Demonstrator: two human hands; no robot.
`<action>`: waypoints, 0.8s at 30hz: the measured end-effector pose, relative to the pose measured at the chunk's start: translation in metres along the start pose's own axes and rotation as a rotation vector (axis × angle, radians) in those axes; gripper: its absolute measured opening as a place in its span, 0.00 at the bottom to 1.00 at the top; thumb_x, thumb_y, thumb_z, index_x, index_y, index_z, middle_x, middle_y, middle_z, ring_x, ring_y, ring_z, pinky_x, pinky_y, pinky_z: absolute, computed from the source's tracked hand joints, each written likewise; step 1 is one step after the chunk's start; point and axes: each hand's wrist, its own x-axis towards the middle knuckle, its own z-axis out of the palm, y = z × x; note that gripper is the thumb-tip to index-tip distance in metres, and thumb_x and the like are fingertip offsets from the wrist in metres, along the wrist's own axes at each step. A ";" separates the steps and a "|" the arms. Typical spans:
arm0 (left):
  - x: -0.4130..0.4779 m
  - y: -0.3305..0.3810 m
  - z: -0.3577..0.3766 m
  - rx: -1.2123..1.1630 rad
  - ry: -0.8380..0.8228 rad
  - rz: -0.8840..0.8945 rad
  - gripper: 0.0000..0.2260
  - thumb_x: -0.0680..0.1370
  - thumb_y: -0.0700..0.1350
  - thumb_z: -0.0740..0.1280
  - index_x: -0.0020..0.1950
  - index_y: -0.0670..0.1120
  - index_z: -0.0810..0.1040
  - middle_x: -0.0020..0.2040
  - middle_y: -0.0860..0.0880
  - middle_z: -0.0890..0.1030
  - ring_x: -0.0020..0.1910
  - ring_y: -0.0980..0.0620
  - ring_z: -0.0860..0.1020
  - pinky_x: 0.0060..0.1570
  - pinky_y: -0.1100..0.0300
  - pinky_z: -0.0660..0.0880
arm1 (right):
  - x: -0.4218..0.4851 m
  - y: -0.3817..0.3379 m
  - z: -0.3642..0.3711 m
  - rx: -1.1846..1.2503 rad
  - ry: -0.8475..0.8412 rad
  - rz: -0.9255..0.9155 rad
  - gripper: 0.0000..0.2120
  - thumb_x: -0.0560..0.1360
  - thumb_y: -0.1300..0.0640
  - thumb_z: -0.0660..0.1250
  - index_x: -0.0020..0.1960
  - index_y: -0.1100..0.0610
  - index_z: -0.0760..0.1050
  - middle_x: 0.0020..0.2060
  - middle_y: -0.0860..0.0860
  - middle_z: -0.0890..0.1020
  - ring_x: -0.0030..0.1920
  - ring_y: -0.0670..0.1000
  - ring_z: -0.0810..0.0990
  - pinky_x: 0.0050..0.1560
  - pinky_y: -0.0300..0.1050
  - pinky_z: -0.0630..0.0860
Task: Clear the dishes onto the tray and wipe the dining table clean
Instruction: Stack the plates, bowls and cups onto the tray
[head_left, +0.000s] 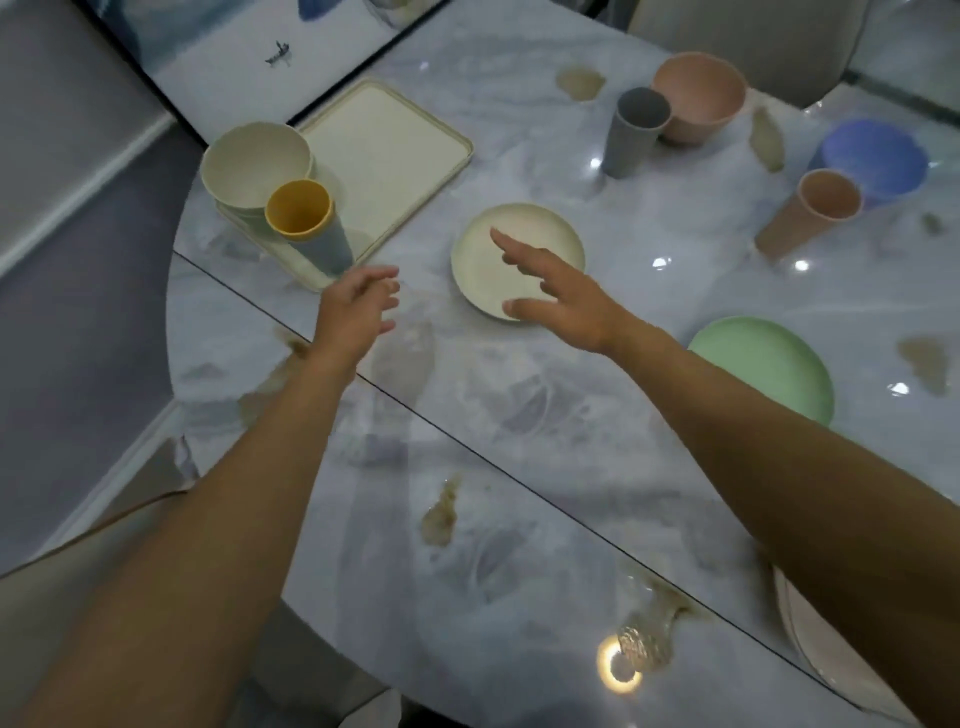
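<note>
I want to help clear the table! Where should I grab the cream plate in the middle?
Probably by the raised rim of the cream plate, on its near right edge, where the right hand hovers open. The plate lies flat and shallow, so nothing else offers a grip: thumb on top, fingers under the lip. The tray lies to its left, an easy carry.

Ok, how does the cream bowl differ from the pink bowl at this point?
The cream bowl sits on the tray, at its near-left corner; the pink bowl stands on the table, far right. The cream bowl is off-white, the pink bowl dusty pink. A yellow cup stands by the cream bowl, a grey cup by the pink bowl. Both bowls are upright and look empty.
</note>
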 end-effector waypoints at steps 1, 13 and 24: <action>-0.005 0.005 0.018 0.024 -0.032 0.016 0.10 0.85 0.44 0.64 0.62 0.49 0.82 0.57 0.50 0.83 0.59 0.50 0.82 0.58 0.52 0.83 | -0.012 0.008 -0.014 -0.056 0.021 -0.008 0.35 0.80 0.52 0.71 0.81 0.39 0.59 0.73 0.46 0.71 0.71 0.44 0.69 0.68 0.33 0.63; -0.065 0.003 0.215 0.939 -0.527 0.587 0.30 0.82 0.55 0.67 0.82 0.50 0.65 0.81 0.46 0.65 0.80 0.45 0.62 0.76 0.46 0.64 | -0.065 0.094 -0.138 -0.474 0.544 0.215 0.35 0.76 0.46 0.69 0.80 0.47 0.64 0.75 0.58 0.67 0.73 0.61 0.69 0.69 0.57 0.73; -0.024 0.021 0.292 1.435 -0.768 0.584 0.64 0.65 0.72 0.76 0.85 0.55 0.37 0.85 0.46 0.37 0.84 0.39 0.40 0.80 0.36 0.48 | -0.072 0.129 -0.244 -1.002 0.611 0.368 0.34 0.72 0.56 0.70 0.76 0.45 0.64 0.78 0.60 0.61 0.78 0.71 0.56 0.72 0.76 0.56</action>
